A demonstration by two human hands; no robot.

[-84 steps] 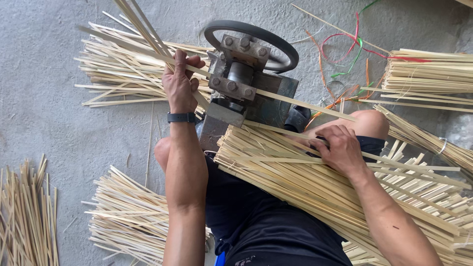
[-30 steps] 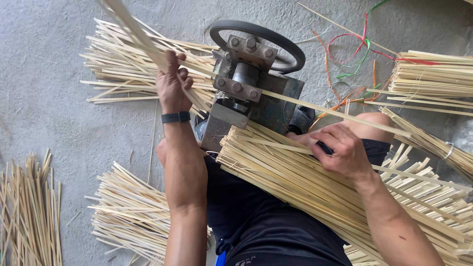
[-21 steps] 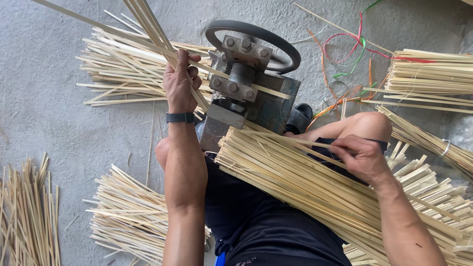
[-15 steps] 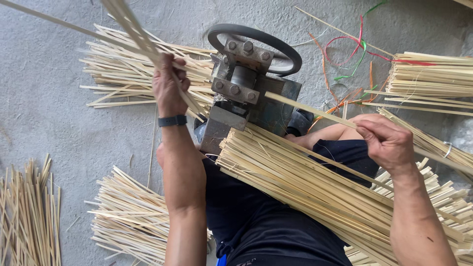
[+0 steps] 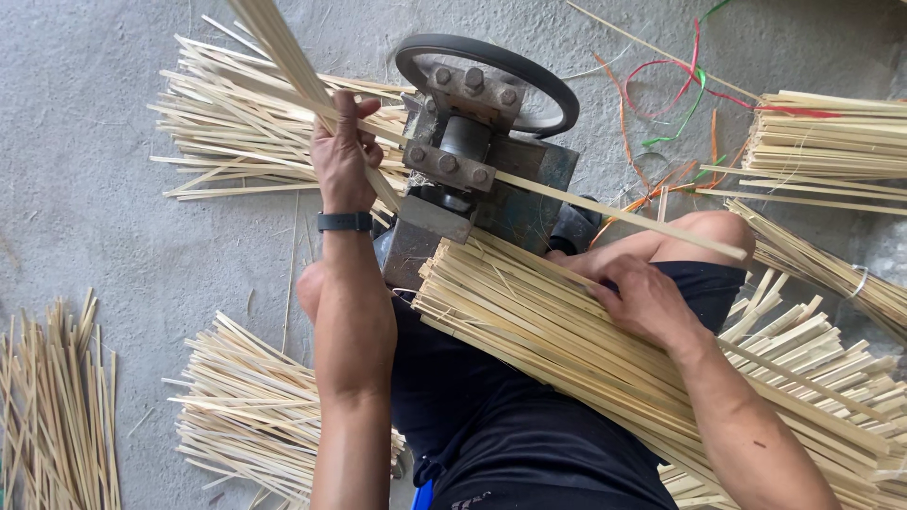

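Our left hand point(image 5: 342, 159) grips a few strips point(image 5: 283, 47) beside the machine point(image 5: 472, 179); their tops run out of frame. Our right hand point(image 5: 647, 300) lies flat, fingers spread, on the bundle point(image 5: 529, 326) across our lap, which hides the machine's base.

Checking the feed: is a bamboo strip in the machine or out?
In: one bamboo strip runs into the machine and emerges toward the left hand.
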